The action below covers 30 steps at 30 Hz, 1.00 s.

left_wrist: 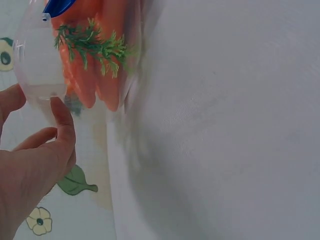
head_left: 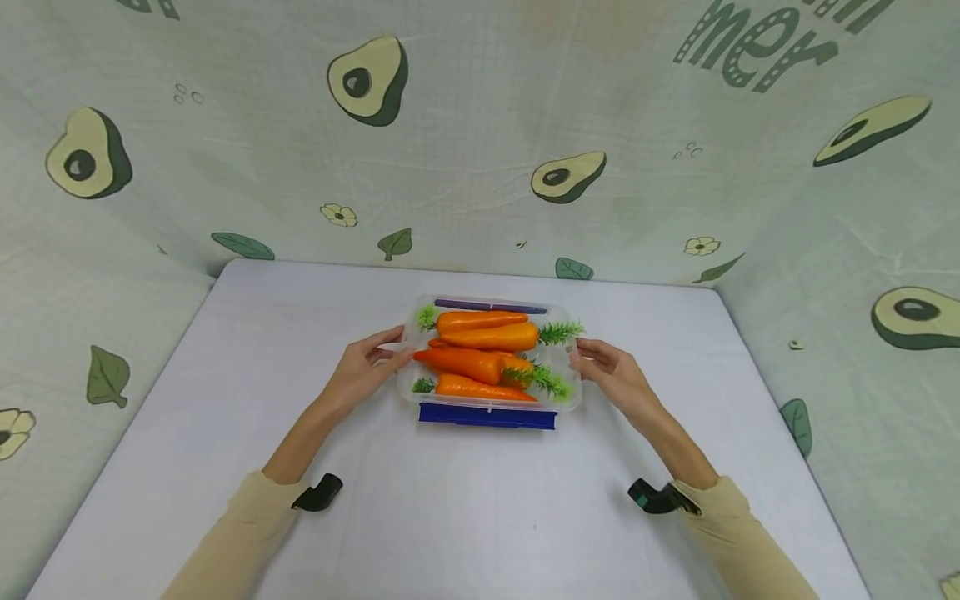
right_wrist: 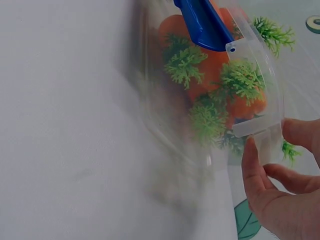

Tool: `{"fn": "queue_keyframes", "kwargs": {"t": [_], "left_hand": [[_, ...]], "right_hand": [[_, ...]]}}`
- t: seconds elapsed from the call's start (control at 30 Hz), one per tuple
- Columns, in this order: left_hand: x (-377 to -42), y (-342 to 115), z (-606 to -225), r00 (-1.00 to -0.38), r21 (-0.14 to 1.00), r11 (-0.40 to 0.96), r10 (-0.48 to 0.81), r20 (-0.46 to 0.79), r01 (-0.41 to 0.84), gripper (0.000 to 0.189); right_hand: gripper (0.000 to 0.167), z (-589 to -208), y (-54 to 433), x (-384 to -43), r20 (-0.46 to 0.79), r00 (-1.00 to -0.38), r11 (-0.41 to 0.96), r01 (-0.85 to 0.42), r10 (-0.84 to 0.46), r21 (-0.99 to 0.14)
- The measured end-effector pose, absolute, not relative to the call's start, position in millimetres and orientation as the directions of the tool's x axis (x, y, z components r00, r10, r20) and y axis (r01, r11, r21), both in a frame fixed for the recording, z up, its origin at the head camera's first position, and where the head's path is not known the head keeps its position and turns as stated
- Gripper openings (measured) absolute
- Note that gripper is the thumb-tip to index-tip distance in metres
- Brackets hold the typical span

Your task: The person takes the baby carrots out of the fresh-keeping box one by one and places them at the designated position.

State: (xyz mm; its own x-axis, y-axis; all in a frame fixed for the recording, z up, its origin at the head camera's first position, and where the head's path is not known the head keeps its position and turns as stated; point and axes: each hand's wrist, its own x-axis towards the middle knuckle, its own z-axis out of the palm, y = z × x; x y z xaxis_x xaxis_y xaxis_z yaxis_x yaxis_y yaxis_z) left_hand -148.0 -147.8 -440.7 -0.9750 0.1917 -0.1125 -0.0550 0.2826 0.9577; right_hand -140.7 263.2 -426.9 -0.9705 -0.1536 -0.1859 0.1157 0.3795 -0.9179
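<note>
A clear plastic container (head_left: 558, 360) with blue clip latches is in the middle of the head view. Several orange carrots (head_left: 461, 363) with green leafy tops (head_left: 557, 333) lie inside it, one top poking over the right rim. My left hand (head_left: 358, 371) pinches the container's left end, thumb on the rim and fingertips beneath. At the opposite end my right hand (head_left: 622, 383) pinches the rim the same way. Along the near side a blue latch (head_left: 487, 416) hangs outward; another blue latch (head_left: 491, 307) shows at the far side. No lid is visible on top.
A white table (head_left: 480, 517) spreads under the container and both forearms. Behind it and at both sides hangs a pale cloth (head_left: 465, 150) printed with avocados and leaves. A black wrist device (head_left: 318, 493) sits at the left cuff, another black device (head_left: 656, 497) at the right.
</note>
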Motion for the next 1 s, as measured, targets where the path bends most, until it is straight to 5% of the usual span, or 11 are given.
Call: {"fn": "queue_keyframes", "kwargs": {"t": [0.47, 1.0], "left_hand": [[-145, -150, -441, -0.976, 0.948, 0.313, 0.179, -0.120, -0.059, 0.068], [-170, -138, -440, -0.984, 0.949, 0.304, 0.123, -0.130, -0.088, 0.070]], "right_hand": [[0.061, -411, 259, -135, -0.166, -0.968, 0.479, 0.058, -0.187, -0.876], [0.055, -375, 243, -160, 0.134, -0.949, 0.643, -0.294, -0.287, -0.707]]}}
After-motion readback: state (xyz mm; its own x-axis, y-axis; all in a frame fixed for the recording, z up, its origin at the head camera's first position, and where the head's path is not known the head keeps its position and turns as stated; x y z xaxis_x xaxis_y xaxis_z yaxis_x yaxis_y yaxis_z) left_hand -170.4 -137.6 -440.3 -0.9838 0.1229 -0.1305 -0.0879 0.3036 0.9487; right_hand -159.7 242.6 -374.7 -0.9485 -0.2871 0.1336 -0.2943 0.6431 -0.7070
